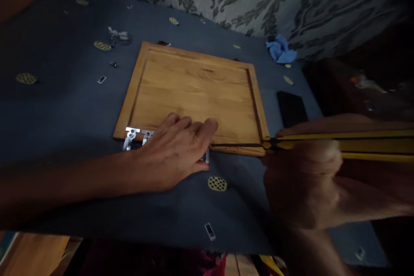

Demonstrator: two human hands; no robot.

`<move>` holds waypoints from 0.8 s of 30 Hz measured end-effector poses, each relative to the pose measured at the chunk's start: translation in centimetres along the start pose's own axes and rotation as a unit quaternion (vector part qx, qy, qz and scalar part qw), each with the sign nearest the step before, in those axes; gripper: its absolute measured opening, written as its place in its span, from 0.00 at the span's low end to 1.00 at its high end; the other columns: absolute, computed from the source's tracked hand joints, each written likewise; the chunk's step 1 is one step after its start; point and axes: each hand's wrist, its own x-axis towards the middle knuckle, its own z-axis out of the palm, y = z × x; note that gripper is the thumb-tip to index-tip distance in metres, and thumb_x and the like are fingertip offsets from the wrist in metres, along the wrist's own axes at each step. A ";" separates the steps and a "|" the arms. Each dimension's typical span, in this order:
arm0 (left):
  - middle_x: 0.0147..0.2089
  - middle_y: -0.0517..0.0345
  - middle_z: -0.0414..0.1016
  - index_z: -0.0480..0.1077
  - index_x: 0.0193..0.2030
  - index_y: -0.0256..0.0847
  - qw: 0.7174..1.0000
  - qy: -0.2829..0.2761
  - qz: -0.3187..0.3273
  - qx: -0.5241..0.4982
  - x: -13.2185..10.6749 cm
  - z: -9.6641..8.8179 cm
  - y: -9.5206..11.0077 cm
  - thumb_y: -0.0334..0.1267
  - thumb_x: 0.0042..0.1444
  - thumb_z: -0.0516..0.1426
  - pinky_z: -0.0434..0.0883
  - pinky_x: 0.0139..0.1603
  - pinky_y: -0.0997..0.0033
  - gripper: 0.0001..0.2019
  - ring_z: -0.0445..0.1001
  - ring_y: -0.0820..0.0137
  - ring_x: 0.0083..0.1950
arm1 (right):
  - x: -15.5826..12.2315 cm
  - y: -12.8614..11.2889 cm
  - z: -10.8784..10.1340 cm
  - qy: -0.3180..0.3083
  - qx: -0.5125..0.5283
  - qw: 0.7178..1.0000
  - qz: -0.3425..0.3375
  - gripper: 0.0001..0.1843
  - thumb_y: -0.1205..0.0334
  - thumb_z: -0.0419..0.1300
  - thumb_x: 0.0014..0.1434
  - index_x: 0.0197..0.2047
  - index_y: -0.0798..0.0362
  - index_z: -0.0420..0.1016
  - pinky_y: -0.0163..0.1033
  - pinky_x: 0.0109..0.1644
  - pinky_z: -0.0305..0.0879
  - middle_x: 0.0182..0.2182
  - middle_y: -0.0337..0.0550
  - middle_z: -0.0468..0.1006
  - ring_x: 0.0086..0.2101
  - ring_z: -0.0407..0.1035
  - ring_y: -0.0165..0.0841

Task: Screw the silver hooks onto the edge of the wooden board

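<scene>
Silver bits [118, 34] lie loose on the tabletop [64, 108], left of the panel [194, 90], which sits flat mid-tabletop; not in use, I'd judge. Next along, the fitting [131, 133] is at the panel's near edge, toward its left corner, partly under your left hand [181, 146]. Your left fingers are clamped over it, thumb at the edge; more metal shows past the thumb. Positioning looks done. Fastening I can't confirm: the middle is hidden. Blue cloth [281, 49] and black slab [293, 108] are off to the right, apart from the panel. Your right hand [304, 181], blurred, has its fingers wrapped round the yellow tool [371, 144] at the near right corner. Can't make out the tip. My read: mid-step, not finished.
</scene>
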 end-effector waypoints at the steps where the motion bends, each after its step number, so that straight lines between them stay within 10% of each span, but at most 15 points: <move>1: 0.50 0.48 0.79 0.60 0.58 0.36 1.000 0.003 0.000 -0.001 0.0 0.0 0.0 0.44 0.64 0.64 0.65 0.54 0.56 0.23 0.76 0.54 0.52 | 0.0 0.0 0.1 0.024 -0.005 1.000 -0.006 0.11 0.58 0.70 0.60 0.30 0.50 0.74 0.43 0.30 0.66 0.23 0.37 0.71 0.25 0.70 0.34; 18: 0.48 0.51 0.78 0.62 0.56 0.39 0.999 0.035 0.003 -0.015 0.0 0.5 -0.2 0.44 0.63 0.65 0.66 0.55 0.56 0.22 0.75 0.55 0.51 | -1.0 0.1 -0.1 -0.054 -0.036 0.998 0.003 0.10 0.59 0.74 0.57 0.41 0.46 0.79 0.45 0.31 0.69 0.32 0.38 0.81 0.29 0.75 0.35; 24: 0.48 0.49 0.78 0.61 0.58 0.36 0.999 0.029 0.004 -0.020 0.1 0.4 -0.1 0.43 0.63 0.65 0.66 0.56 0.55 0.24 0.75 0.54 0.53 | 0.5 -0.2 -0.9 -0.183 0.053 0.980 0.063 0.15 0.62 0.72 0.59 0.49 0.43 0.81 0.43 0.40 0.78 0.38 0.38 0.84 0.38 0.80 0.36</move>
